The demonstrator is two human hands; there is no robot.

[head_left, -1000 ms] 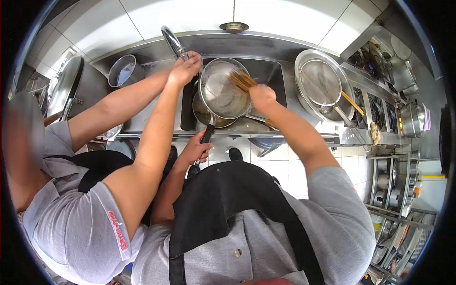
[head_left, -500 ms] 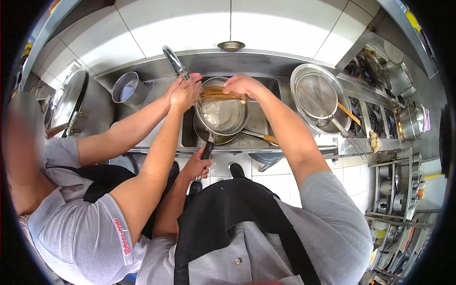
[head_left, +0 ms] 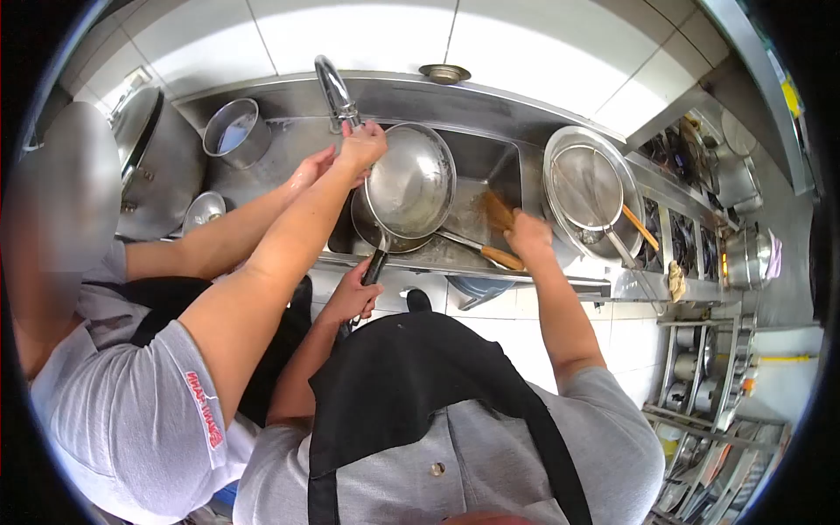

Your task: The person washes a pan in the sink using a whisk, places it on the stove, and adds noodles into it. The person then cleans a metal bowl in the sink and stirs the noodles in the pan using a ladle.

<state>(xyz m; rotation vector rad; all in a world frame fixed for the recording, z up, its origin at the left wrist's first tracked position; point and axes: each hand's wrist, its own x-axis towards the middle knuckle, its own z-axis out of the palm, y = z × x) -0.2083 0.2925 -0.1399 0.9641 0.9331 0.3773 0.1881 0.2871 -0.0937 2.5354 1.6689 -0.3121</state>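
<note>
My left hand [head_left: 352, 296] is closed around the black handle of a metal wok [head_left: 409, 179], which is tilted over the sink [head_left: 477, 194]. In my right hand [head_left: 528, 238] is a bamboo brush [head_left: 498, 212], its bristles pointing down into the right side of the sink, apart from the wok. Partly hidden under the wok lies a second pan [head_left: 367, 220]. A wooden-tipped handle [head_left: 502, 257] reaches over the sink's front edge, just below my right hand. A co-worker's hands [head_left: 360, 147] are under the tap [head_left: 337, 92], left of the wok.
To the right stands a large metal bowl [head_left: 560, 223] with a mesh strainer [head_left: 588, 188] across it. Stove burners [head_left: 689, 226] lie beyond. At left are a metal pot [head_left: 238, 136] and a big lidded container [head_left: 162, 175]. The co-worker's arm [head_left: 289, 219] crosses close on my left.
My right hand has moved the bamboo brush out of the wok, rightward and down into the sink. The wok now tilts more. The co-worker's hands have shifted slightly under the tap.
</note>
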